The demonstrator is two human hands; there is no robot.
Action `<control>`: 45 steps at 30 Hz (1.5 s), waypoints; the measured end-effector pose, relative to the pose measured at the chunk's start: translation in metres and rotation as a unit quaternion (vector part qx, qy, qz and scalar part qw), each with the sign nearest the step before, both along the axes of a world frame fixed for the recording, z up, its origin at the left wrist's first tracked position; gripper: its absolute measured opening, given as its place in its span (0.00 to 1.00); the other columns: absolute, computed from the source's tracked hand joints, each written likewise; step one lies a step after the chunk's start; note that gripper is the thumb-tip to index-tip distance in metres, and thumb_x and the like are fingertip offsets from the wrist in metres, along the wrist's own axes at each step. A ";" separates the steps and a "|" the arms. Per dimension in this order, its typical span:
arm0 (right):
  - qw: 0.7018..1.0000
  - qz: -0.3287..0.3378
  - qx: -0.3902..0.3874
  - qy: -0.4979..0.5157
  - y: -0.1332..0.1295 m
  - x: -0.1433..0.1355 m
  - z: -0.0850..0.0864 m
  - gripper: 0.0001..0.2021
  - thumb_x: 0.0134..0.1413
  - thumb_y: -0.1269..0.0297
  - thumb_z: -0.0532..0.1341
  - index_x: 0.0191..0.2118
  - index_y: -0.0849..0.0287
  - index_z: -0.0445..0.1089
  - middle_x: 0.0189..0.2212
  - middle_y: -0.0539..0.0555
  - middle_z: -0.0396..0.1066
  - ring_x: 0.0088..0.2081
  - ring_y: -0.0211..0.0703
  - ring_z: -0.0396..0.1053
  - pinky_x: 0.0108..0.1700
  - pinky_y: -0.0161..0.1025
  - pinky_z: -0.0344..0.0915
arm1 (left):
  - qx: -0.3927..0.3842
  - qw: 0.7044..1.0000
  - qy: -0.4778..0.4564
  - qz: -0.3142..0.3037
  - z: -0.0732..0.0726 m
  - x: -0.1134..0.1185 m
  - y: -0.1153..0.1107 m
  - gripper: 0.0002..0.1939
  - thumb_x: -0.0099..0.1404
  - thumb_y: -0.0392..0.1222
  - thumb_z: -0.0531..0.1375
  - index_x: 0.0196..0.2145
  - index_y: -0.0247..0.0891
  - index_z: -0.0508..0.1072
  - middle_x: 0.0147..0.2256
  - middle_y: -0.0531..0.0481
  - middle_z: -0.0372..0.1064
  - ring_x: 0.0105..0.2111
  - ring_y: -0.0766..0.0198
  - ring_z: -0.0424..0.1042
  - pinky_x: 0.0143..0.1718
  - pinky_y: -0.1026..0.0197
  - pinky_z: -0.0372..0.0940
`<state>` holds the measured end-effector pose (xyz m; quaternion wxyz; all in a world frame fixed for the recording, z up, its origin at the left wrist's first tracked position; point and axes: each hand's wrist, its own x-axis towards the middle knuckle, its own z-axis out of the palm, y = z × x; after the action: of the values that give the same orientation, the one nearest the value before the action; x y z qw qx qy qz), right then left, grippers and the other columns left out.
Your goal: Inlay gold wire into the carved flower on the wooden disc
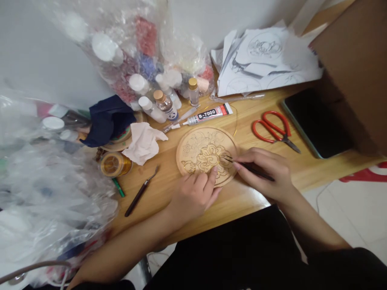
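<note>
A round wooden board (pixel 196 141) lies on the table, a flower outlined on it in gold wire and finer drawn lines above. Across its lower edge my left hand (pixel 195 195) is closed on the board, index finger pressing near the flower and thumb by the rim. My right hand (pixel 269 173) pinches dark tweezers (pixel 252 170) at the board's right side. The tweezer tips are over the flower's right petals; whether they grip any wire is too small to tell.
Behind the board lie a B-7000 glue tube (pixel 208 114) and small bottles (pixel 165 104). Red-handled scissors (pixel 273 128) and a phone (pixel 317 121) are right. Left are a dark-handled tool (pixel 140 193), wire spool (pixel 115 164) and crumpled tissue (pixel 143 143). Drawings (pixel 266 60) lie at the back.
</note>
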<state>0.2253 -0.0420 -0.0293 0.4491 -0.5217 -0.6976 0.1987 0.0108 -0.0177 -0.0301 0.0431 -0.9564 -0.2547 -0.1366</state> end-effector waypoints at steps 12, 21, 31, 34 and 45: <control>1.000 -0.004 0.013 0.001 0.001 0.001 -0.001 0.06 0.54 0.73 0.64 0.37 0.57 0.70 0.26 0.51 0.71 0.26 0.37 0.67 0.27 0.36 0.64 | 0.009 1.000 -0.014 0.004 0.001 0.002 0.000 0.19 0.67 0.42 0.57 0.50 0.25 0.71 0.25 0.51 0.64 0.25 0.63 0.66 0.25 0.59 0.59; 1.000 -0.009 0.020 0.005 0.001 0.000 -0.002 0.05 0.54 0.72 0.64 0.36 0.57 0.70 0.26 0.51 0.71 0.26 0.37 0.67 0.26 0.35 0.64 | 0.006 1.000 -0.012 0.010 0.001 0.001 0.000 0.20 0.67 0.43 0.57 0.51 0.26 0.71 0.25 0.52 0.64 0.25 0.63 0.66 0.25 0.59 0.60; 1.000 -0.005 0.009 0.001 0.001 0.000 -0.003 0.05 0.54 0.73 0.64 0.36 0.58 0.70 0.27 0.51 0.71 0.27 0.36 0.67 0.28 0.35 0.64 | 0.013 1.000 -0.020 0.007 0.000 0.001 0.000 0.20 0.67 0.43 0.57 0.51 0.25 0.71 0.26 0.51 0.65 0.25 0.63 0.66 0.26 0.59 0.60; 1.000 -0.005 0.006 0.002 0.000 0.001 -0.004 0.06 0.53 0.74 0.65 0.36 0.58 0.71 0.26 0.51 0.71 0.27 0.36 0.67 0.27 0.35 0.64 | 0.015 0.999 -0.028 0.008 -0.001 0.001 0.000 0.20 0.67 0.43 0.57 0.51 0.25 0.71 0.26 0.50 0.65 0.25 0.63 0.66 0.26 0.59 0.61; 1.000 -0.003 0.005 0.000 0.000 0.000 -0.003 0.07 0.52 0.75 0.65 0.36 0.58 0.71 0.26 0.49 0.70 0.26 0.35 0.66 0.27 0.34 0.63 | 0.023 0.999 -0.049 0.006 -0.002 0.001 0.000 0.19 0.68 0.43 0.57 0.50 0.24 0.70 0.26 0.50 0.66 0.25 0.64 0.67 0.25 0.60 0.61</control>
<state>0.2256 -0.0422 -0.0324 0.4527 -0.5215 -0.6968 0.1937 0.0116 -0.0178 -0.0324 0.0534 -0.9458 -0.2588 -0.1889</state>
